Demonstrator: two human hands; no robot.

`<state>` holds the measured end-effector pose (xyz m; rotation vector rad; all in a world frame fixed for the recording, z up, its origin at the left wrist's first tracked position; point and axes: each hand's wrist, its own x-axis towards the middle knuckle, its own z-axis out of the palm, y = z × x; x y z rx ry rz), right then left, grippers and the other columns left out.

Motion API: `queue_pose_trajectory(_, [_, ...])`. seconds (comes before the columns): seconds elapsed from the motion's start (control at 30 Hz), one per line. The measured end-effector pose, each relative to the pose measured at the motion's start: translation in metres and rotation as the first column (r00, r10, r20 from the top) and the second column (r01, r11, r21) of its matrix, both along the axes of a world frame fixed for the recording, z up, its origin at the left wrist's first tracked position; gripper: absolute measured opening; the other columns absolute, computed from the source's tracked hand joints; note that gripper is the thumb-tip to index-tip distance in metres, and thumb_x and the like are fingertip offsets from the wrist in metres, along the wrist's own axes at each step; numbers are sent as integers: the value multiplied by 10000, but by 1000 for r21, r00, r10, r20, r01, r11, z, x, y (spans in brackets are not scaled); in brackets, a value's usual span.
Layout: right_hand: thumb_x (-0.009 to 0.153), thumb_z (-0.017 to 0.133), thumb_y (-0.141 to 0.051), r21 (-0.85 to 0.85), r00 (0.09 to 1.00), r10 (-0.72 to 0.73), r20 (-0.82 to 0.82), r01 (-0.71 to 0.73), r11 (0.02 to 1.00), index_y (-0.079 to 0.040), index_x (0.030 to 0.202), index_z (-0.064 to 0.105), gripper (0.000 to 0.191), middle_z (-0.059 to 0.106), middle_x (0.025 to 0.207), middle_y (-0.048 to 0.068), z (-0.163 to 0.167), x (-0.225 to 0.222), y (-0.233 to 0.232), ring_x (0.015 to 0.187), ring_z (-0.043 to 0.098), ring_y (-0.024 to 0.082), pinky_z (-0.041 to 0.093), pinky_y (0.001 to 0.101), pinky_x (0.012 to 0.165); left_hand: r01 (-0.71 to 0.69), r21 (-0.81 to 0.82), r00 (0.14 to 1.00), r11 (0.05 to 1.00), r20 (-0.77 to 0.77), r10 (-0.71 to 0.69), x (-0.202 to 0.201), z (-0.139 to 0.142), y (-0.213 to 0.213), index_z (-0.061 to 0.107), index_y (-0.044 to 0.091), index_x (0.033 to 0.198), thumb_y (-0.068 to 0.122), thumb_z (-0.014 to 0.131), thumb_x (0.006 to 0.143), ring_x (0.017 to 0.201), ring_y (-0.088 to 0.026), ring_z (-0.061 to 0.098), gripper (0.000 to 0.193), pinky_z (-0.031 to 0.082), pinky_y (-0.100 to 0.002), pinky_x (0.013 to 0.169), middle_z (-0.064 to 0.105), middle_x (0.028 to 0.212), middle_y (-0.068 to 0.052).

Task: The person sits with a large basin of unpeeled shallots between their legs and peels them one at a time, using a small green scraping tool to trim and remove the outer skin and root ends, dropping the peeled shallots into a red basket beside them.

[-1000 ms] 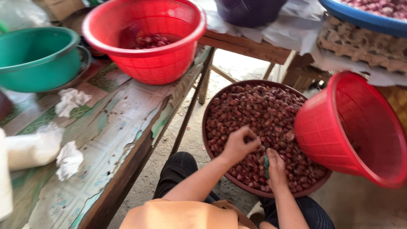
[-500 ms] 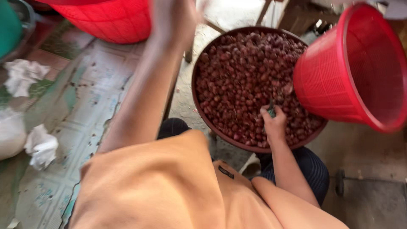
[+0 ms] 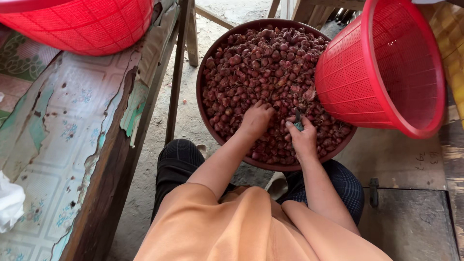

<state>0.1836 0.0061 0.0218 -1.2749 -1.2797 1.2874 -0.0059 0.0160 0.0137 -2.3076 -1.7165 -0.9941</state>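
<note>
A wide brown bowl heaped with small red shallots sits low in front of my knees. My left hand lies palm down on the pile near the bowl's front, its fingers curled in among the shallots; whether they grip one is hidden. Just to its right, my right hand is closed on a small dark knife whose tip pokes up beside my thumb. The two hands are nearly touching.
A red mesh basket lies tilted on its side against the bowl's right rim. Another red basket stands on the worn wooden table to the left. White crumpled paper lies at the table's near-left edge. A wooden board is on the right.
My left arm, stretched up toward the red basket on the table half a second ago, has come back down onto the shallots. My right hand stayed in the bowl with the knife.
</note>
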Motion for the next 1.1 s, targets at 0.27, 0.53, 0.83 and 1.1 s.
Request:
queue_pose_trajectory(0.27, [935, 720, -121, -2, 989, 67, 131, -67, 998, -87, 1209, 697, 276, 636, 762, -20, -3, -11, 10, 553, 572, 79, 442, 253, 501, 39, -46, 975, 998, 223, -28, -9, 2, -18, 695, 77, 979, 156, 800, 793, 1017, -335, 620, 227, 528, -462, 843, 695, 948, -102])
queue_pose_trajectory(0.53, [942, 723, -132, 11, 984, 22, 178, -24, 1000, -53, 1189, 712, 259, 645, 768, -24, 4, 0, 11, 556, 583, 77, 473, 261, 516, 12, -37, 982, 999, 191, -5, 5, -3, -7, 732, 105, 1021, 120, 777, 749, 1069, -324, 634, 276, 532, -478, 909, 746, 1013, -87])
queue_pose_trajectory(0.83, [961, 687, -168, -142, 978, 198, -68, -206, 968, -100, 1226, 694, 274, 753, 975, -11, 10, -2, 10, 786, 674, 35, 479, 241, 573, 604, -262, 33, 753, 952, 305, 6, -9, -35, 669, 46, 1230, 237, 720, 962, 911, -146, 730, 333, 593, -340, 774, 742, 1036, -37])
queue_pose_trajectory(1.1, [991, 731, -198, -133, 990, 138, -1, -137, 982, 6, 1112, 683, 241, 664, 840, 34, 6, 1, 5, 692, 601, 130, 423, 297, 563, 621, -194, -22, 759, 964, 265, 11, -27, -42, 666, 12, 1267, 219, 766, 974, 953, -136, 715, 372, 555, -307, 788, 747, 1079, -57])
